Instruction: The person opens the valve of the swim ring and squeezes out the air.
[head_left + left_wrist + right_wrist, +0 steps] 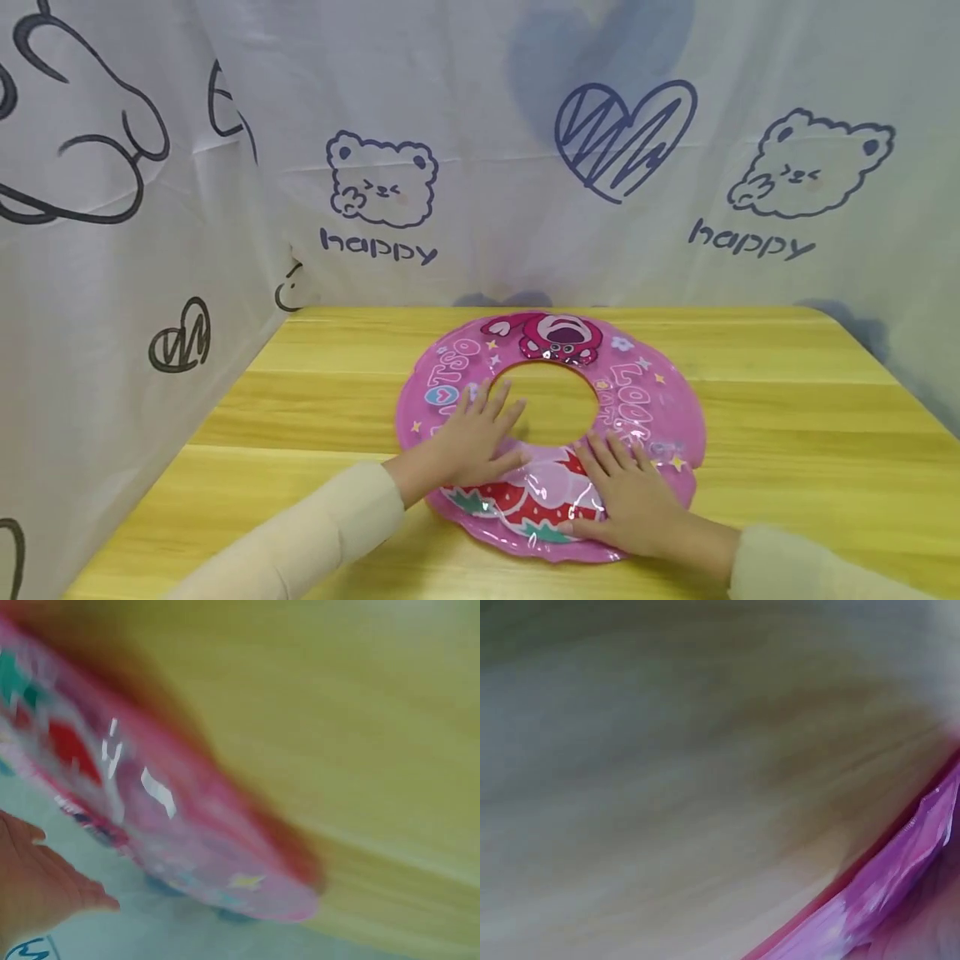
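Note:
A pink inflatable swim ring (pixel 675 408) lies flat on the wooden table, printed with a bear, lettering and strawberries. Its outer edge is wavy and creased at the front right. Over the ring's front left part is my left hand (pixel 472 442), fingers spread and straight. My right hand (pixel 633 500) rests on the front right part with its fingers extended toward the centre hole. The left wrist view is blurred, with the glossy swim ring (pixel 187 802) beside the left hand (pixel 45 892). In the right wrist view, only a strip of the swim ring (pixel 877 892) shows at the lower right.
The yellow wood-grain table (pixel 300 425) extends around the ring on all sides. White cloth (pixel 495 225) printed with bears, hearts and the word "happy" hangs behind the table's far edge. More printed cloth (pixel 90 275) hangs along the left side.

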`<state>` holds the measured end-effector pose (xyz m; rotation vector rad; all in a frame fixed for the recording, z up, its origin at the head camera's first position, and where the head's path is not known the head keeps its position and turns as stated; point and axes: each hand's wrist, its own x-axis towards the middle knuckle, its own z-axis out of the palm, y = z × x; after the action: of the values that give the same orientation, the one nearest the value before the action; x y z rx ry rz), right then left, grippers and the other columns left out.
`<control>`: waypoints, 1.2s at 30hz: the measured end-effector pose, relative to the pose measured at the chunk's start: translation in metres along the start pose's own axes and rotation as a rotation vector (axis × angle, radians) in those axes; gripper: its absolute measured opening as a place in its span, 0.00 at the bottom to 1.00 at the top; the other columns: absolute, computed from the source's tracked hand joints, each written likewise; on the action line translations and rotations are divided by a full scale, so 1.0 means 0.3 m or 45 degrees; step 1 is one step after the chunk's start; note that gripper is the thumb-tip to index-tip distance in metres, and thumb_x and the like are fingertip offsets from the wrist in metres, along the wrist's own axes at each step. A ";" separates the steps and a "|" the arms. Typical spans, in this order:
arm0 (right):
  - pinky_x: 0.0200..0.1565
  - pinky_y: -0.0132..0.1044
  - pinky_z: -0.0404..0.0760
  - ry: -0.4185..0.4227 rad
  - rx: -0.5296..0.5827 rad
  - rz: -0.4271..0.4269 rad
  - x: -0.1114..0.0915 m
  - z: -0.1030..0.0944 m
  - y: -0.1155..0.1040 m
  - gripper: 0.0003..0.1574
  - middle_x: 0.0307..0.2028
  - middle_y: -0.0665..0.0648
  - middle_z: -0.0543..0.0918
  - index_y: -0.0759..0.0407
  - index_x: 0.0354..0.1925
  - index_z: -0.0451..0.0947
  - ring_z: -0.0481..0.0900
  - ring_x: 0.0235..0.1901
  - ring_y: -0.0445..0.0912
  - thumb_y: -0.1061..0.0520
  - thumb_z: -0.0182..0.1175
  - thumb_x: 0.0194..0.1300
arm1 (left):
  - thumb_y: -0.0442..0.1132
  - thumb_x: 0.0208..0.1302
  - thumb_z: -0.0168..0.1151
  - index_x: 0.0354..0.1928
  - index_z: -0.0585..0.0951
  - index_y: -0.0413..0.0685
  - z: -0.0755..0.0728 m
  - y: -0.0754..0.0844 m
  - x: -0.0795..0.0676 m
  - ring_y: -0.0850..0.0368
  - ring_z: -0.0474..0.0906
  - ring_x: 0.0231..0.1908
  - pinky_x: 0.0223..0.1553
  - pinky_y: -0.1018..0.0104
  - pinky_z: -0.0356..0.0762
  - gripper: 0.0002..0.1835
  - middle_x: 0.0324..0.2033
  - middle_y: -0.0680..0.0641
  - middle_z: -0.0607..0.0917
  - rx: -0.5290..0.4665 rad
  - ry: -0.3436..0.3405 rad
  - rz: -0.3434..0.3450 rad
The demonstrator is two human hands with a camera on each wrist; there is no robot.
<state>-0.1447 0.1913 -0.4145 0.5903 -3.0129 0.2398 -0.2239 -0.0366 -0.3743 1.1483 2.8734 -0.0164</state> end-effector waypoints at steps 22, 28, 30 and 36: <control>0.67 0.63 0.44 -0.091 0.216 0.033 0.009 0.015 -0.001 0.63 0.70 0.71 0.48 0.66 0.70 0.49 0.42 0.70 0.68 0.24 0.51 0.54 | 0.72 0.58 0.43 0.73 0.50 0.57 0.162 -0.057 -0.055 0.29 0.37 0.69 0.60 0.25 0.41 0.46 0.73 0.39 0.42 -0.168 -0.006 -0.118; 0.65 0.67 0.47 -0.216 0.386 0.059 0.029 -0.037 0.015 0.56 0.71 0.69 0.49 0.65 0.70 0.50 0.42 0.69 0.68 0.29 0.50 0.60 | 0.70 0.59 0.45 0.72 0.51 0.56 0.151 -0.083 -0.051 0.30 0.36 0.70 0.60 0.25 0.41 0.45 0.73 0.38 0.43 -0.195 -0.046 -0.074; 0.64 0.68 0.48 -0.243 0.448 0.062 0.031 -0.060 0.014 0.52 0.70 0.69 0.52 0.64 0.69 0.53 0.45 0.69 0.69 0.31 0.50 0.62 | 0.70 0.59 0.46 0.72 0.51 0.56 0.143 -0.104 -0.052 0.31 0.35 0.70 0.61 0.26 0.40 0.45 0.73 0.39 0.43 -0.183 -0.064 -0.043; 0.64 0.66 0.50 -0.376 0.593 -0.043 0.028 -0.105 -0.006 0.44 0.68 0.71 0.55 0.66 0.67 0.58 0.50 0.68 0.69 0.36 0.47 0.66 | 0.69 0.58 0.48 0.72 0.51 0.55 0.124 -0.195 -0.050 0.34 0.36 0.71 0.66 0.33 0.36 0.46 0.73 0.39 0.44 0.009 -0.029 0.084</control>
<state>-0.1509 0.1918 -0.3824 0.7657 -3.2314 0.9490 -0.2519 -0.0902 -0.4111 1.2355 2.8160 -0.0366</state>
